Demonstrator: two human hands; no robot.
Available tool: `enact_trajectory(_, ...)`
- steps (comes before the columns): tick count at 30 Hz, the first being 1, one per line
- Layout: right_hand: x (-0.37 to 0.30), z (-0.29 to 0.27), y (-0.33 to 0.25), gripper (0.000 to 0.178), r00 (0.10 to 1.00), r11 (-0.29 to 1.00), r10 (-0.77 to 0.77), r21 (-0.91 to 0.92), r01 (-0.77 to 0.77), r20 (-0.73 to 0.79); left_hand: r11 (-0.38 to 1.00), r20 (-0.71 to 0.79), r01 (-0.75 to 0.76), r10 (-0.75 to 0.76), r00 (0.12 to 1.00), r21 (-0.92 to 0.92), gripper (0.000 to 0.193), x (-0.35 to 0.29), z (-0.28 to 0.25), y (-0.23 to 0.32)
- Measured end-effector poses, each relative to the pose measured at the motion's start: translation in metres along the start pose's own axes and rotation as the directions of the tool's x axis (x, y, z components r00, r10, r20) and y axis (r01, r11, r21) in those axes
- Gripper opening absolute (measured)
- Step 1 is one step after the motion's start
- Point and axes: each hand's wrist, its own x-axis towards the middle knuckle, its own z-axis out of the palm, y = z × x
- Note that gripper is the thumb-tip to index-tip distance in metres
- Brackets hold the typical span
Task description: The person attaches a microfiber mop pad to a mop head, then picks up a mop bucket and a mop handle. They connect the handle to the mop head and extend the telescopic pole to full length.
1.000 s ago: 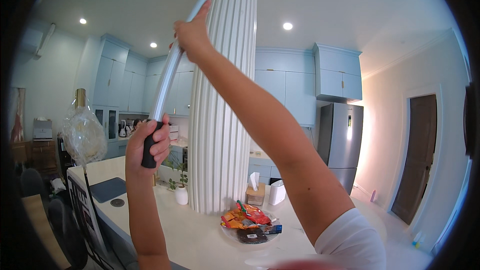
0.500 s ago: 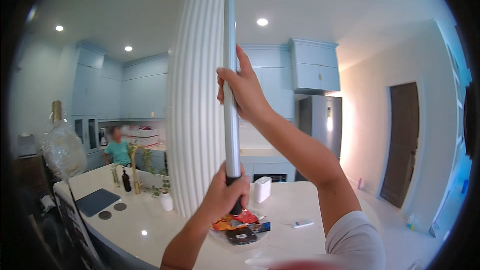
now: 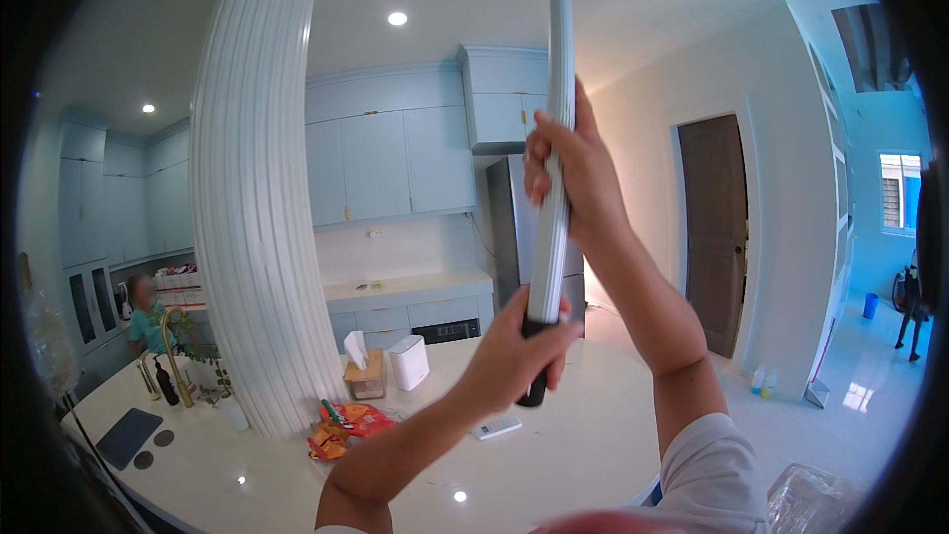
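Pole (image 3: 550,265) of pale ribbed metal passes through both your hands, a little tilted, and its top goes out of view above them. Your left hand (image 3: 516,354) is closed around the black grip (image 3: 532,397) at its lower end; your right hand (image 3: 583,173) is wrapped around the shaft higher up, apart from the left. Left of both hands stands a white fluted column (image 3: 259,188). Below your left hand, a white flat device (image 3: 497,427) lies on the countertop (image 3: 554,475), and farther left are snack packets (image 3: 366,419).
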Motion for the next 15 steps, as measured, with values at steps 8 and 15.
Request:
enact_trajectory(8, 0.141, -0.092, -0.026, 0.031, 0.981, 0.974, -0.180, 0.125, 0.189, -0.077, 0.975, 0.020, -0.139, 0.137, 0.990, 0.174, 0.023, 0.134, 0.015, 0.066)
enact_trajectory(15, 0.258, -0.153, -0.071, 0.020, 0.989, 0.969, -0.144, 0.196, 0.149, -0.036, 0.932, 0.089, -0.217, 0.199, 0.976, 0.292, 0.021, 0.223, 0.034, 0.132)
